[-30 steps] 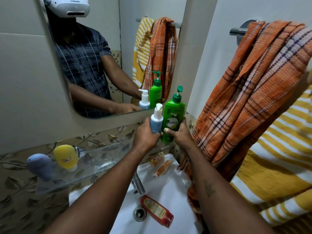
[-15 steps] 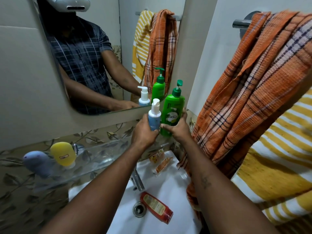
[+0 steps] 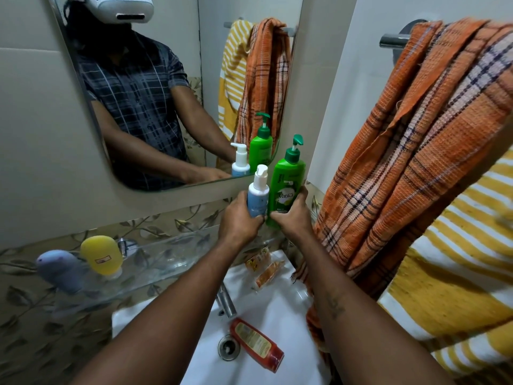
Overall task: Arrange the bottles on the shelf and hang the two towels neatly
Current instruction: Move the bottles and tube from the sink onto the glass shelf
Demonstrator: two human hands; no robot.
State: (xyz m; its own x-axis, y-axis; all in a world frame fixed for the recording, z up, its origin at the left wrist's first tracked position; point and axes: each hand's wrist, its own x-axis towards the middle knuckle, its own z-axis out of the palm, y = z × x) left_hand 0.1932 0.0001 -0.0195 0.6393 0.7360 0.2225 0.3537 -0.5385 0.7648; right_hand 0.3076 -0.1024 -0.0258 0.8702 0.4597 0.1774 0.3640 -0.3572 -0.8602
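Note:
My left hand (image 3: 239, 221) grips a small blue pump bottle (image 3: 257, 194), upright, at the right end of the clear glass shelf (image 3: 172, 254). Right beside it my right hand (image 3: 293, 220) grips a tall green pump bottle (image 3: 287, 187), also upright. Whether either bottle's base touches the shelf is hidden by my hands. A yellow tube (image 3: 101, 254) and a grey-blue tube (image 3: 61, 270) stand at the shelf's left end. A red bottle (image 3: 256, 344) lies in the white sink (image 3: 286, 309). An orange checked towel (image 3: 416, 140) hangs bunched on the rail (image 3: 392, 40), over a yellow striped towel (image 3: 455, 259).
A mirror (image 3: 172, 87) above the shelf reflects the person, both bottles and the towels. A chrome tap (image 3: 225, 298) stands at the sink's back edge. Two orange sachets (image 3: 263, 266) lie on the sink rim under the shelf. The towels hang close to my right arm.
Both hands keep hold of the same two bottles at the shelf's right end. The camera has tilted slightly; the bottles have hardly shifted.

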